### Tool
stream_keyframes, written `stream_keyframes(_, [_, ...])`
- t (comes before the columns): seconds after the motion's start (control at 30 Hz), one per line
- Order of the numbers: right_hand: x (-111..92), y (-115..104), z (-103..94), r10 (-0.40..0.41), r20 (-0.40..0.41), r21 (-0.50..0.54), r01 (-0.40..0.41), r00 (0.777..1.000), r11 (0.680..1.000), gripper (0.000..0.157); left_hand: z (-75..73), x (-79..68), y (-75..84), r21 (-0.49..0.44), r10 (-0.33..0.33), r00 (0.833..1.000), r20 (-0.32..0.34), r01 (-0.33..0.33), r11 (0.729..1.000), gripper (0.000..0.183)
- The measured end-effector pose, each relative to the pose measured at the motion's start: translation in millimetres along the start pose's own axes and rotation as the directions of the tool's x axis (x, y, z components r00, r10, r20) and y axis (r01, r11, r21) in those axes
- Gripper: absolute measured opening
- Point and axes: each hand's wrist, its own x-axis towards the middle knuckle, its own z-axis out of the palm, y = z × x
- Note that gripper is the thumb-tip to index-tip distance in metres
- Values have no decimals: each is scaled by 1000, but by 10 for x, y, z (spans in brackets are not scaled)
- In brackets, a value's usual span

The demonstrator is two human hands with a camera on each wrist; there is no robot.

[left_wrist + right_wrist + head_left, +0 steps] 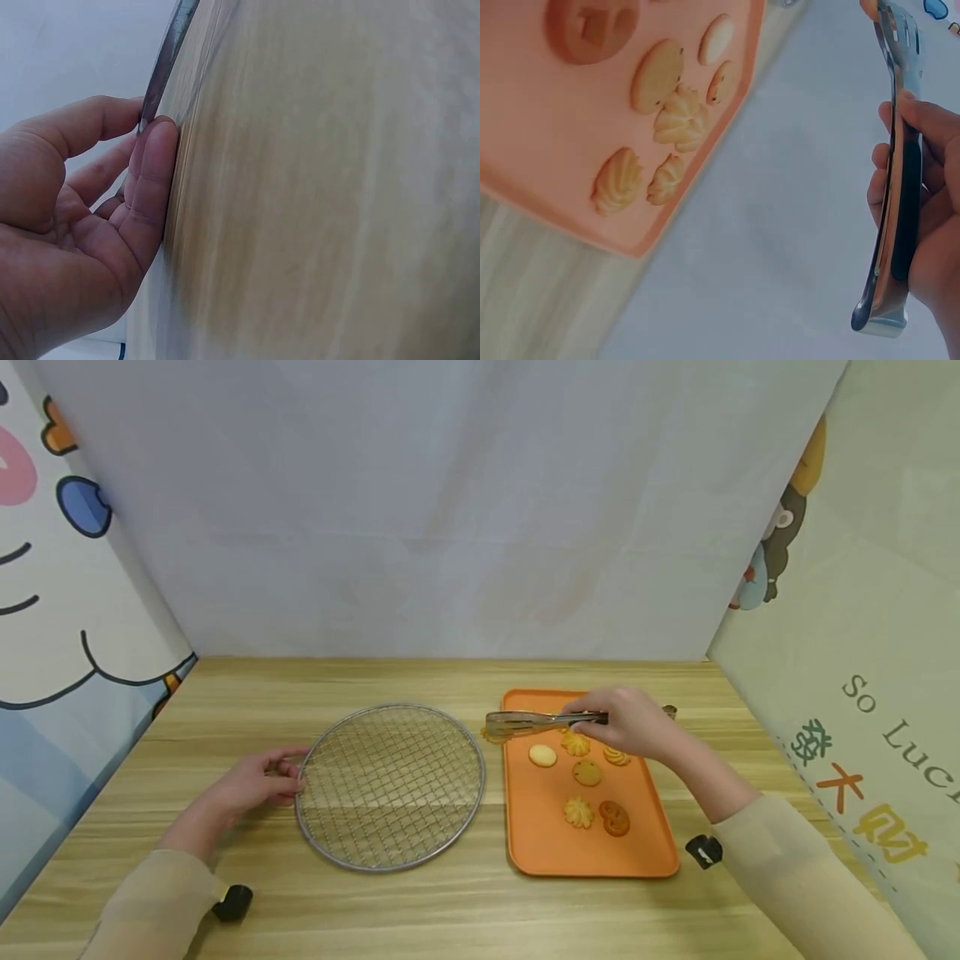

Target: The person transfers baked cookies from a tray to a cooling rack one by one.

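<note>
My left hand (251, 785) pinches the left rim of a round wire rack (392, 787) lying on the table. In the left wrist view, the rack's metal rim (163, 64) runs between thumb and fingers. My right hand (630, 722) grips steel tongs (543, 722) by their dark handles, above the back of an orange tray (540, 852). A golden cookie (495, 737) is at the tongs' tips, just past the tray's left edge and near the rack. Several cookies lie on the tray, among them a pale oval one (542, 756) and a brown pretzel-shaped one (614, 818).
The wood-grain table (442, 914) carries the rack at left and the tray at right, with a narrow gap between them. A pale cloth (450, 527) hangs along the back edge. Printed cloths flank both sides, cartoons on the left (82, 552), lettering on the right.
</note>
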Motion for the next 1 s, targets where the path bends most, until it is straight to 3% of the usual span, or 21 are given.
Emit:
stream_keyframes(0.37, [391, -242, 2, -100, -52, -4, 100, 994, 995, 21, -5, -8, -34, 6, 16, 1000, -6, -16, 1000, 66])
stream_keyframes(0.5, [522, -320, 47, -79, -51, -7, 79, 996, 997, 21, 3, -9, -27, 3, 39, 999, 4, -39, 999, 65])
stream_keyframes(1.0, [981, -494, 373, -29, -30, 11, 29, 999, 1000, 23, 25, 0, -20, 1, 21, 1000, -15, -21, 1000, 64])
